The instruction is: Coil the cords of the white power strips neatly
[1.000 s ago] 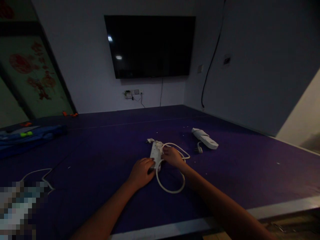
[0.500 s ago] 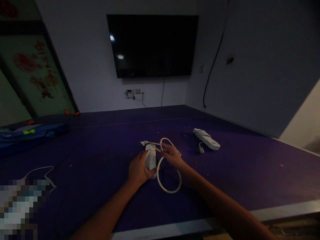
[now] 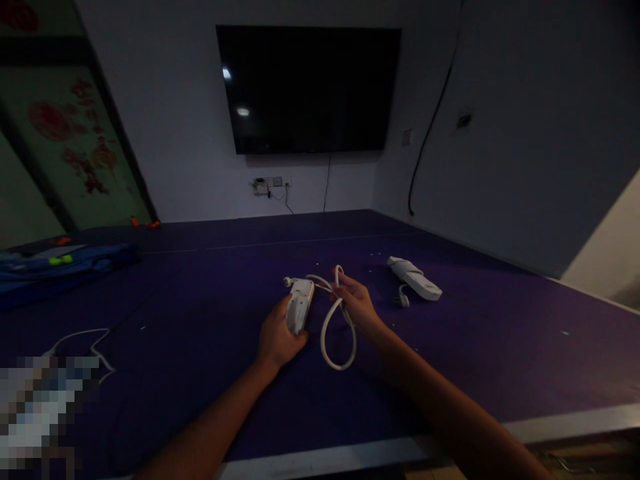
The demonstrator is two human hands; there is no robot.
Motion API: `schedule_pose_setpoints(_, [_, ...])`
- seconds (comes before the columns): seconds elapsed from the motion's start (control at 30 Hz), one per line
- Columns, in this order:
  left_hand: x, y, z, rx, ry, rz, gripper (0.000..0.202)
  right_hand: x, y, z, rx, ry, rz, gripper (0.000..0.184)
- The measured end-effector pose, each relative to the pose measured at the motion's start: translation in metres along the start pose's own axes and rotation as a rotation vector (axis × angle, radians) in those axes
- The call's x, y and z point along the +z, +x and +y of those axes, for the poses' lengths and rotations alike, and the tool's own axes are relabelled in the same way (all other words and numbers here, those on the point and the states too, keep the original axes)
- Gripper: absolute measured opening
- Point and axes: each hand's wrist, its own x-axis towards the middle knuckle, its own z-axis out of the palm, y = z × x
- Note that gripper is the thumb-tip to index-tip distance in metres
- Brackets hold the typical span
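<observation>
Surveying from the largest item down: a purple platform [image 3: 210,300] with a pale edge fills the lower view, its covering smooth and dull, crossed by one thin line. Beyond it, a flat, glossy black television [image 3: 310,93] hangs on the wall [image 3: 190,167], reflecting two spots of light. A soft, crumpled heap of blue cloth [image 3: 95,267] lies at far left.

Both hands are occupied near the middle of the platform. The left hand [image 3: 281,337] has its grip closed around the near end and left side of a white power strip [image 3: 302,297], thumb on the right. The strip is tilted, socket face up; contact with the platform cannot be confirmed. The right hand [image 3: 358,303], just to its right, is pinching the strip's cord between thumb and fingers.

Condition as judged: a second strip [image 3: 417,281], lying apart to the right, appears bundled, with a band of cord around its middle. The held strip is not in that state; no cord is visibly wound on its body, and all that shows is loose.

Both strips are long, slim and apparently hard plastic. The held cord [image 3: 339,368] is round, white and springy-looking, hanging in an oval loop below the right hand. A small white plug [image 3: 287,282] sits beside the strip's far end. Smallest are pale specks [image 3: 371,254] scattered on the purple covering.
</observation>
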Motion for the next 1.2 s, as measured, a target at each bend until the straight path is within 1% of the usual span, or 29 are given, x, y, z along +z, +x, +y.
schedule_pose_setpoints(0.07, [-0.002, 0.002, -0.002, -0.055, -0.19, 0.095, 0.069, 0.0, 0.001, -0.005, 0.019, 0.068, 0.022, 0.059])
schedule_pose_setpoints(0.17, [-0.005, 0.006, -0.004, -0.203, -0.556, 0.209, 0.067, -0.002, 0.002, -0.013, 0.055, 0.125, 0.04, 0.056])
schedule_pose_setpoints(0.23, [-0.006, 0.011, -0.007, -0.325, -0.793, 0.243, 0.064, -0.005, 0.003, -0.017, 0.072, 0.11, 0.061, 0.056])
schedule_pose_setpoints(0.3, [-0.008, 0.015, -0.009, -0.422, -0.963, 0.266, 0.06, -0.007, 0.004, -0.019, 0.077, 0.054, 0.067, 0.056])
schedule_pose_setpoints(0.33, [-0.009, 0.017, -0.01, -0.449, -1.026, 0.271, 0.058, -0.008, 0.004, -0.019, 0.07, 0.022, 0.066, 0.056])
schedule_pose_setpoints(0.4, [-0.014, 0.02, -0.012, -0.461, -1.13, 0.269, 0.056, -0.01, 0.006, -0.019, 0.045, -0.028, 0.057, 0.055])
schedule_pose_setpoints(0.5, [-0.022, 0.022, -0.01, -0.457, -1.274, 0.225, 0.06, -0.013, 0.008, -0.016, -0.002, -0.066, 0.061, 0.057])
schedule_pose_setpoints(0.57, [-0.027, 0.023, -0.008, -0.469, -1.373, 0.193, 0.063, -0.017, 0.011, -0.015, -0.03, -0.066, 0.084, 0.057])
schedule_pose_setpoints(0.63, [-0.032, 0.025, -0.009, -0.495, -1.48, 0.184, 0.06, -0.023, 0.014, -0.014, -0.06, -0.042, 0.129, 0.053])
schedule_pose_setpoints(0.67, [-0.035, 0.027, -0.011, -0.512, -1.532, 0.205, 0.058, -0.026, 0.016, -0.015, -0.077, -0.025, 0.158, 0.051])
schedule_pose_setpoints(0.73, [-0.041, 0.031, -0.017, -0.541, -1.614, 0.282, 0.054, -0.034, 0.019, -0.016, -0.116, 0.014, 0.22, 0.047])
schedule_pose_setpoints(0.8, [-0.049, 0.035, -0.025, -0.539, -1.649, 0.368, 0.053, -0.041, 0.022, -0.018, -0.142, 0.056, 0.282, 0.046])
schedule_pose_setpoints(0.87, [-0.055, 0.037, -0.034, -0.516, -1.654, 0.424, 0.052, -0.044, 0.024, -0.019, -0.131, 0.069, 0.294, 0.045])
schedule_pose_setpoints(0.9, [-0.058, 0.039, -0.038, -0.507, -1.657, 0.439, 0.052, -0.044, 0.024, -0.02, -0.113, 0.051, 0.272, 0.044])
schedule_pose_setpoints(0.97, [-0.063, 0.04, -0.045, -0.494, -1.671, 0.45, 0.051, -0.041, 0.023, -0.018, -0.067, -0.038, 0.174, 0.044])
schedule_pose_setpoints(1.03, [-0.065, 0.042, -0.049, -0.481, -1.7, 0.439, 0.051, -0.034, 0.019, -0.013, -0.023, -0.184, 0.016, 0.044])
schedule_pose_setpoints(1.1, [-0.067, 0.042, -0.051, -0.456, -1.726, 0.441, 0.05, -0.027, 0.014, -0.005, 0.0, -0.366, -0.177, 0.043])
schedule_pose_setpoints(1.17, [-0.067, 0.043, -0.051, -0.432, -1.737, 0.459, 0.049, -0.021, 0.008, 0.005, -0.018, -0.551, -0.353, 0.041])
schedule_pose_setpoints(1.2, [-0.068, 0.043, -0.051, -0.428, -1.736, 0.464, 0.049, -0.019, 0.006, 0.01, -0.044, -0.636, -0.415, 0.039])
